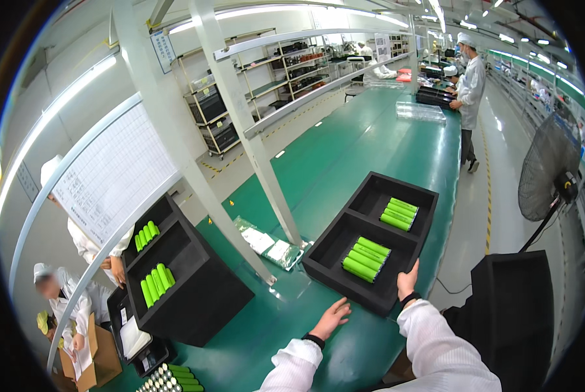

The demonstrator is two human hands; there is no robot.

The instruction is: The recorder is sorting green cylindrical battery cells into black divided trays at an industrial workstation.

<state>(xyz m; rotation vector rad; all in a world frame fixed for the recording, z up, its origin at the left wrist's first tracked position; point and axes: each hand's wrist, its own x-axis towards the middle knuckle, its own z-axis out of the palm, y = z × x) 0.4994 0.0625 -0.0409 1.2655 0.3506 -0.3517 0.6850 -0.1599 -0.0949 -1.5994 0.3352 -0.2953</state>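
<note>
Already, I saw a green pack (367, 259) in each half of the black tray (342, 285) on the bench (331, 157), neither half lacking one, my right hand (407, 280) gripping the tray's edge, my left hand (331, 319) open just beside.

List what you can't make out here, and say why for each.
All in the head view:
Right hand: whether any fingers reach under the black tray, hidden by the hand and the tray's wall.
Green cells at the bottom: full count, cut off by the lower edge.
Co-worker behind the white sheet: face, hidden by the sheet.
Sheet's entries: too small.
Tall black object at right: base, cut off by the lower edge.
</note>
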